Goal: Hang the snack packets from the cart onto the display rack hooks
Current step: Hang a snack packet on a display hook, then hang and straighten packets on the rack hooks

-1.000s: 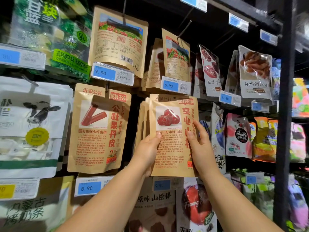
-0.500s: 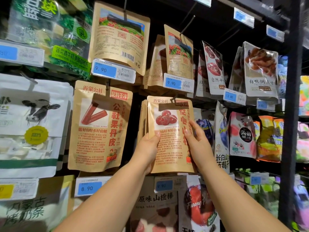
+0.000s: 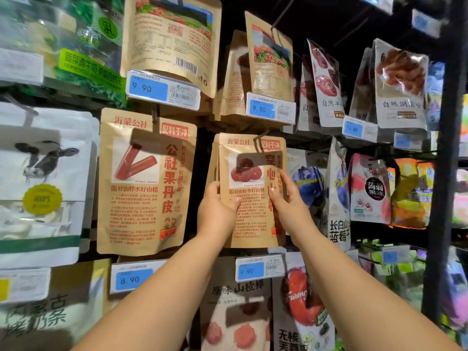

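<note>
2 hands (image 3: 217, 214) (image 3: 287, 207), 3 9.90 tags (image 3: 162, 89) (image 3: 270, 108) (image 3: 259, 269)

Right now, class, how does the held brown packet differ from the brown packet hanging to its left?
The held packet pictures round red fruit; the left packet pictures red sticks. The left hand and right hand hold the held packet; the left packet hangs untouched. The left packet looks larger than the held packet. Both are brown paper with red print.
</note>
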